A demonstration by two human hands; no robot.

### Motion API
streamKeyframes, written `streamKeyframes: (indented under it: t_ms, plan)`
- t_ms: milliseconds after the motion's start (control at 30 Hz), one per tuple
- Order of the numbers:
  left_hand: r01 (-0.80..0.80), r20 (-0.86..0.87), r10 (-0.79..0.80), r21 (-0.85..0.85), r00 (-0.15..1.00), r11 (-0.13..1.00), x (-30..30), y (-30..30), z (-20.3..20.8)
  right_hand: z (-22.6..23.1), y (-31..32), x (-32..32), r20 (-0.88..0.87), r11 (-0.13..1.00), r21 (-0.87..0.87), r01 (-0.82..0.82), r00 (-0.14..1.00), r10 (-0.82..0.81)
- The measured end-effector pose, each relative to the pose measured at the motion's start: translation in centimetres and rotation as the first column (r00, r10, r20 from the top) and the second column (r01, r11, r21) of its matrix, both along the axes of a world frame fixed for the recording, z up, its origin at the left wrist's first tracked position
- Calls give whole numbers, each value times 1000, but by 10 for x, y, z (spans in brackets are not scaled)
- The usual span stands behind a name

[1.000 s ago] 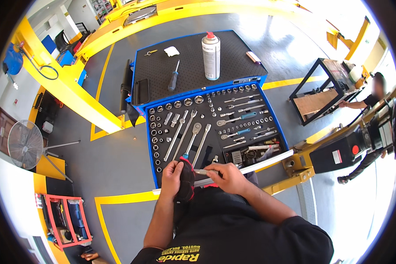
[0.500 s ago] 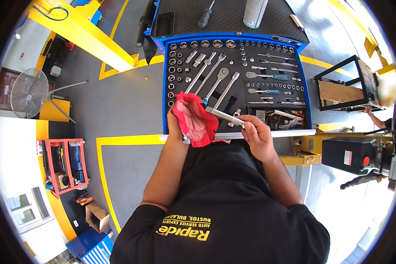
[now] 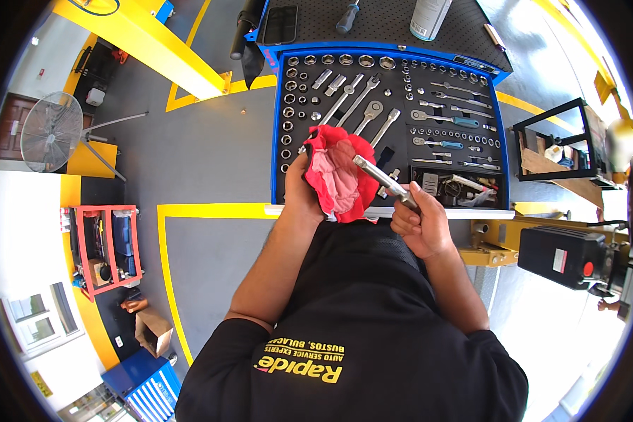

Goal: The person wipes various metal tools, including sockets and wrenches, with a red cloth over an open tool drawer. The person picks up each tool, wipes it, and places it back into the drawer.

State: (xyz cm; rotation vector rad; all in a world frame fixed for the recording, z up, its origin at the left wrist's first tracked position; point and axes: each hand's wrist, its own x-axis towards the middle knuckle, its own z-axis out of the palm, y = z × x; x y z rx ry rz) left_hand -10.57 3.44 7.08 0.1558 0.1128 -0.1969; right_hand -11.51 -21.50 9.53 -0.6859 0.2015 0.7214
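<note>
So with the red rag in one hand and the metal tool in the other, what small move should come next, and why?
Probably draw the rag along the metal tool. The left hand holds the rag bunched around the tool's far end, while the right hand grips its near end above the open socket tray, leaving the shaft between them bare.

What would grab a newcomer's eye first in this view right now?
The crumpled red cloth at centre, gripped by the left hand against a shiny metal ratchet handle that the right hand holds. Right behind them lies the open blue tool drawer, its dark foam tray lined with chrome sockets and wrenches.
</note>
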Motion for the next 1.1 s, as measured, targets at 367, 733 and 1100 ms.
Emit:
streamKeyframes:
  t_ms: [367,733,1100]
  plan:
    - [13,-110,6,173,994,985,1,-29,14,-8,10,4,-108,999,-38,22,994,-26]
    - [-316,326,24,895,945,314,-4,-17,18,22,14,-5,230,947,-307,98,973,-26]
    - [-234,215,95,843,972,484,6,-20,30,29,21,-3,305,942,-311,130,952,-31]
